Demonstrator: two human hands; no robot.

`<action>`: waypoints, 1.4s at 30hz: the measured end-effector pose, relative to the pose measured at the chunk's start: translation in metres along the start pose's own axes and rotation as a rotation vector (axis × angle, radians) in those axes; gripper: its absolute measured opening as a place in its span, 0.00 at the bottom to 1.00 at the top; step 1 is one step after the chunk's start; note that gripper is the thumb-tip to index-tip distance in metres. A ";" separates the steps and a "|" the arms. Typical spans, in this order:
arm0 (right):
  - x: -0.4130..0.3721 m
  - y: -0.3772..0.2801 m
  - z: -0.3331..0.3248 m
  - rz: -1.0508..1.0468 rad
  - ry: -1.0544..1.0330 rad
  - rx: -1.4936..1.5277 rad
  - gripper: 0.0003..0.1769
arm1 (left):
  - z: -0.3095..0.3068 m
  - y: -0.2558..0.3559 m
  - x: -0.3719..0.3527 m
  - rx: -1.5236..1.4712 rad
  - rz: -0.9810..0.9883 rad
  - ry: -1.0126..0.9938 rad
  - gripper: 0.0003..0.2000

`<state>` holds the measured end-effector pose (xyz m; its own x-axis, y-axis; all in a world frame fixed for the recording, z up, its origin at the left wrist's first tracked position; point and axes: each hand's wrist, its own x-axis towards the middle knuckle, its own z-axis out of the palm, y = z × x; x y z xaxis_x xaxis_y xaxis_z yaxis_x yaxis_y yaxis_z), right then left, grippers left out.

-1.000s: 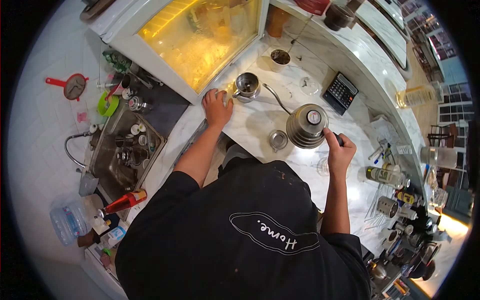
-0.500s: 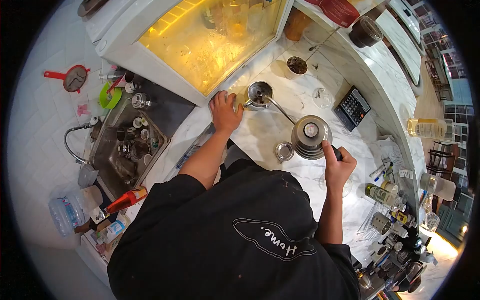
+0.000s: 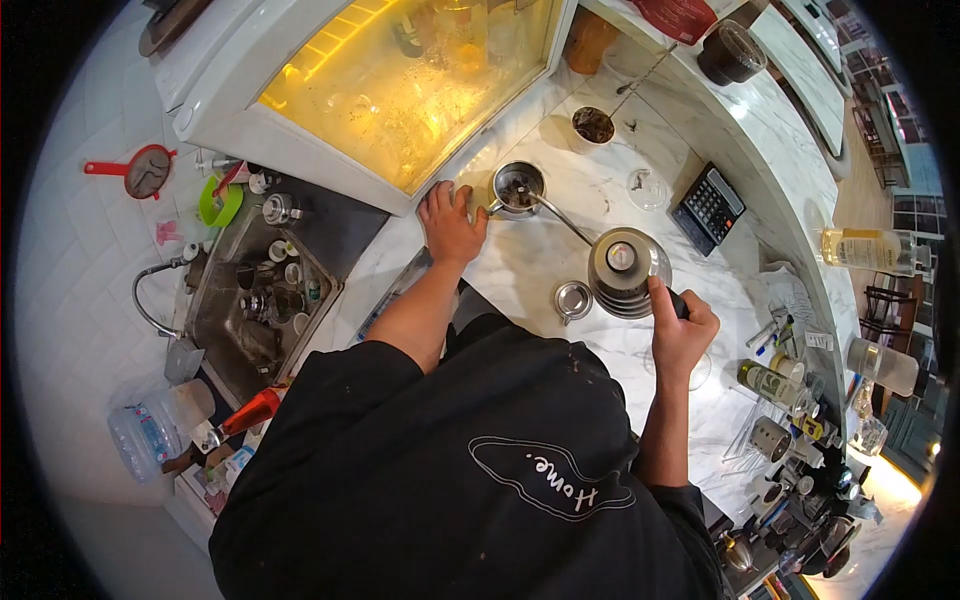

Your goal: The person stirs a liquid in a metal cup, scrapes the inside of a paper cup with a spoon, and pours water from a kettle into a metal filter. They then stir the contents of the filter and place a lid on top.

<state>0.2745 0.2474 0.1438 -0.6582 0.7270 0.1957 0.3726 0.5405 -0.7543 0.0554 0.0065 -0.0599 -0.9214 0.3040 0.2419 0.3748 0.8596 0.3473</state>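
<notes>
My right hand (image 3: 683, 325) is wrapped round the dark handle of a steel gooseneck kettle (image 3: 640, 275), thumb on top. The kettle's thin spout reaches left over a steel cup (image 3: 519, 184) with dark bits inside; whether water flows I cannot make out. My left hand (image 3: 452, 222) lies with fingers stretched on the counter, against the base of a lit glass-fronted case (image 3: 400, 90) and close to the cup's handle. Just left of the kettle stands a small steel cup (image 3: 573, 300). Farther back is a tub of dark dried leaves (image 3: 593, 126) with a long spoon.
At left is a sink (image 3: 215, 330) with cups in it. A calculator (image 3: 709, 208) and a clear round lid (image 3: 647, 188) lie on the marble counter. Bottles (image 3: 775, 385), pens and utensils crowd the right side. A red-capped strainer (image 3: 148, 172) hangs on the wall.
The view has shifted slightly. The kettle stays tilted toward the cup in my right hand, and my left hand keeps its place.
</notes>
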 end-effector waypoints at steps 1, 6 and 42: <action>0.000 0.001 -0.001 0.011 0.002 -0.004 0.25 | 0.000 0.000 0.000 -0.003 0.002 0.001 0.22; 0.000 -0.001 -0.003 0.014 0.011 0.006 0.27 | 0.001 0.000 0.000 -0.004 -0.001 0.002 0.22; -0.009 -0.007 -0.003 -0.081 0.063 -0.021 0.25 | 0.001 0.000 0.000 -0.003 -0.008 -0.008 0.25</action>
<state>0.2797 0.2382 0.1494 -0.6442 0.7056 0.2953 0.3343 0.6069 -0.7211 0.0554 0.0068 -0.0607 -0.9254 0.3002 0.2313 0.3673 0.8607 0.3524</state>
